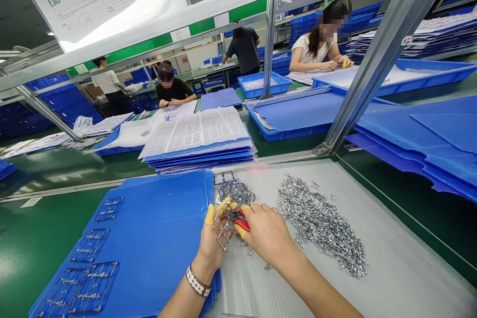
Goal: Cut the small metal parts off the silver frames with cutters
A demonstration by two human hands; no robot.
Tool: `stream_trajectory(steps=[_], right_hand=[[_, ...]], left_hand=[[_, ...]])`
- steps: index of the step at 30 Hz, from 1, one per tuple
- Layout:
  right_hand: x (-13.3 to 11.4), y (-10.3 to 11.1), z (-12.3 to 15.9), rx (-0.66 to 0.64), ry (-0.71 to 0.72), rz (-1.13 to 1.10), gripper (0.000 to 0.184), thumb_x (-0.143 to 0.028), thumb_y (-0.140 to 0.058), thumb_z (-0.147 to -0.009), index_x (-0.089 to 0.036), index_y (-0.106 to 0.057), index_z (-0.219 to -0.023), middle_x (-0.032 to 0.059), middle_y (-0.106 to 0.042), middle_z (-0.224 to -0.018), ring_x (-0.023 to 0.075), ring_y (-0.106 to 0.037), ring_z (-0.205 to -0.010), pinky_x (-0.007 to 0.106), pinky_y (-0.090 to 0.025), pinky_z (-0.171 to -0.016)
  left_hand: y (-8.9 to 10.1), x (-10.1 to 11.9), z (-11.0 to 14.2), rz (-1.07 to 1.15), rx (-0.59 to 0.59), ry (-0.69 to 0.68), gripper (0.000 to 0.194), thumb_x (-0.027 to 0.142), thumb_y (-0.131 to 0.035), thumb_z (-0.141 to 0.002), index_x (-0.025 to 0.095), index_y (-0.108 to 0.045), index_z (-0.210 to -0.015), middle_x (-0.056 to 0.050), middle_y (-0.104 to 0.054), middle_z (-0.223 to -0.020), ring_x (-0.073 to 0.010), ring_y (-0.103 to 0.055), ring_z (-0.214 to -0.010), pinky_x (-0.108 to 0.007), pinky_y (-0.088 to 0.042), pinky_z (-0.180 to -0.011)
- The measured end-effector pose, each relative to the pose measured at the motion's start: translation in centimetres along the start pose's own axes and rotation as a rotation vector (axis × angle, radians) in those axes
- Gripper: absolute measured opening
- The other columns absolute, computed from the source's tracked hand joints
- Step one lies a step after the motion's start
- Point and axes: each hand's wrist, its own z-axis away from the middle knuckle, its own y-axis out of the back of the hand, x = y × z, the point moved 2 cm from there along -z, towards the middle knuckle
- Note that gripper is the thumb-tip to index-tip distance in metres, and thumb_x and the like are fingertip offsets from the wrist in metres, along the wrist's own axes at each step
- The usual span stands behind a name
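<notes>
Frame (222,234) tilts in the grasp of the left hand (210,244); the right hand (269,232) grips a red tool (243,225) just beside it. Silver parts (320,223) lie heaped to the right, loose frames (94,285) on a blue sheet (164,243) to the left.

Tilted frame (222,232) beside red tool (243,225)

Workers (309,54), green benches (22,238) and blue trays (294,134) suggest a factory.
</notes>
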Motion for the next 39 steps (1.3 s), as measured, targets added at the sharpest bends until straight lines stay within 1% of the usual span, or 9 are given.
stream_trajectory(steps=[8, 14, 17, 19, 22, 26, 29, 33, 39], right_hand=[[0.0, -0.2, -0.1, 0.030, 0.012, -0.011, 0.018, -0.031, -0.058, -0.083, -0.019, -0.064, -0.095, 0.0087, -0.067, -0.091, 0.0271, -0.061, -0.089, 0.037, -0.040, -0.074], [-0.4, 0.3, -0.2, -0.031, -0.022, 0.019, 0.016, -0.023, -0.061, -0.080, -0.018, -0.065, -0.095, 0.0091, -0.068, -0.092, 0.0267, -0.063, -0.090, 0.035, -0.041, -0.073], [-0.4, 0.4, -0.2, -0.026, -0.015, 0.029, 0.018, -0.023, -0.064, -0.079, -0.018, -0.066, -0.097, 0.0091, -0.068, -0.092, 0.0269, -0.063, -0.089, 0.035, -0.041, -0.072], [-0.1, 0.4, 0.0, -0.009, -0.011, 0.025, 0.019, -0.025, -0.064, -0.080, -0.019, -0.066, -0.097, 0.0088, -0.068, -0.091, 0.0266, -0.062, -0.089, 0.035, -0.041, -0.072], [0.7, 0.0, 0.6, 0.033, -0.017, 0.020, 0.022, -0.033, -0.063, -0.082, -0.019, -0.065, -0.099, 0.0089, -0.068, -0.094, 0.0273, -0.061, -0.091, 0.037, -0.040, -0.076], [1.3, -1.0, 1.5, 0.021, -0.026, 0.028, 0.022, -0.034, -0.059, -0.085, -0.018, -0.066, -0.098, 0.0097, -0.068, -0.093, 0.0275, -0.060, -0.091, 0.038, -0.038, -0.078], [1.3, -1.5, 1.7, 0.003, -0.030, 0.024, 0.022, -0.033, -0.059, -0.084, -0.018, -0.066, -0.098, 0.0100, -0.068, -0.094, 0.0279, -0.059, -0.092, 0.038, -0.037, -0.078], [1.0, -1.4, 1.5, -0.019, -0.033, 0.034, 0.022, -0.032, -0.059, -0.083, -0.017, -0.065, -0.098, 0.0108, -0.067, -0.096, 0.0292, -0.059, -0.093, 0.040, -0.037, -0.078], [0.4, -1.0, 1.1, -0.063, -0.034, 0.042, 0.017, -0.022, -0.058, -0.081, -0.018, -0.065, -0.096, 0.0104, -0.066, -0.095, 0.0274, -0.060, -0.092, 0.037, -0.038, -0.076]], left_hand=[[-0.1, 0.1, 0.2, 0.001, -0.008, -0.027, 0.050, 0.055, -0.046, -0.089, 0.019, -0.065, -0.119, -0.010, -0.063, -0.122, -0.0242, -0.054, -0.111, -0.028, -0.047, -0.075], [0.1, -0.2, 0.1, 0.010, -0.023, -0.022, 0.051, 0.054, -0.046, -0.089, 0.019, -0.063, -0.122, -0.011, -0.061, -0.125, -0.0264, -0.052, -0.116, -0.031, -0.048, -0.078], [0.1, -0.1, 0.1, 0.030, -0.016, -0.011, 0.051, 0.054, -0.046, -0.089, 0.018, -0.064, -0.120, -0.012, -0.062, -0.124, -0.0264, -0.054, -0.113, -0.032, -0.049, -0.077], [-0.1, 0.2, 0.2, 0.063, -0.042, 0.001, 0.052, 0.055, -0.045, -0.089, 0.016, -0.065, -0.118, -0.013, -0.062, -0.123, -0.0261, -0.056, -0.109, -0.033, -0.050, -0.077], [-0.4, 0.6, 0.2, 0.140, -0.115, 0.033, 0.054, 0.056, -0.043, -0.089, 0.014, -0.065, -0.115, -0.015, -0.061, -0.125, -0.0270, -0.058, -0.104, -0.037, -0.052, -0.075], [-0.7, 0.8, 0.0, 0.234, -0.141, 0.043, 0.054, 0.056, -0.041, -0.090, 0.013, -0.066, -0.111, -0.015, -0.059, -0.127, -0.0303, -0.058, -0.107, -0.043, -0.053, -0.075], [-1.1, 0.7, 0.1, 0.257, -0.139, 0.045, 0.054, 0.056, -0.040, -0.091, 0.014, -0.065, -0.112, -0.015, -0.059, -0.127, -0.0289, -0.059, -0.105, -0.041, -0.053, -0.074], [-1.4, 0.4, 0.3, 0.241, -0.118, 0.027, 0.053, 0.055, -0.041, -0.091, 0.014, -0.065, -0.114, -0.014, -0.059, -0.127, -0.0269, -0.059, -0.105, -0.036, -0.052, -0.072], [-1.0, 0.1, 0.2, 0.159, -0.052, -0.028, 0.053, 0.056, -0.041, -0.091, 0.016, -0.064, -0.116, -0.013, -0.059, -0.128, -0.0269, -0.056, -0.112, -0.033, -0.051, -0.074]])
